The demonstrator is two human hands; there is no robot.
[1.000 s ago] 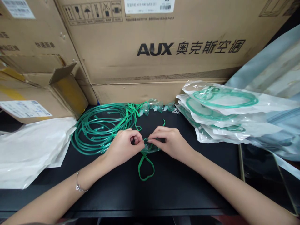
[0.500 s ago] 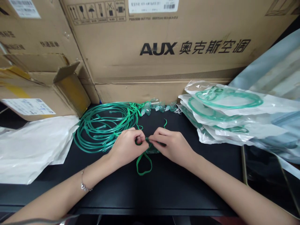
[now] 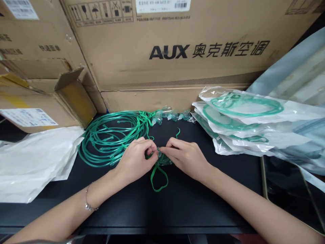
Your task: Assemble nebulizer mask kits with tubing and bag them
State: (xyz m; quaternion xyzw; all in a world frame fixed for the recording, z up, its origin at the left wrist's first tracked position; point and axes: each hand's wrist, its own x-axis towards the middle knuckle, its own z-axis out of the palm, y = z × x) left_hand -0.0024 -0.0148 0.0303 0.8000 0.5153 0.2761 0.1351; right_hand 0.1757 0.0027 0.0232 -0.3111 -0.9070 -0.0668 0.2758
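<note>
My left hand [image 3: 135, 159] and my right hand [image 3: 185, 156] meet at the middle of the black table [image 3: 177, 203]. Both pinch a small clear green mask piece [image 3: 162, 159] with a flat green strap. The strap's loop [image 3: 158, 179] hangs down toward me on the table. A coil of green tubing [image 3: 111, 139] lies just left of my left hand. A few clear mask parts [image 3: 170, 115] lie behind, against the box.
A big AUX cardboard box [image 3: 177, 51] walls off the back. Smaller cartons [image 3: 38, 81] stand at the left. Empty white bags [image 3: 33, 162] lie at the left. A stack of sealed bags with green tubing [image 3: 241, 122] sits at the right.
My hands stay together on the mask piece, with small finger movements. The strap loop shifts slightly on the table.
</note>
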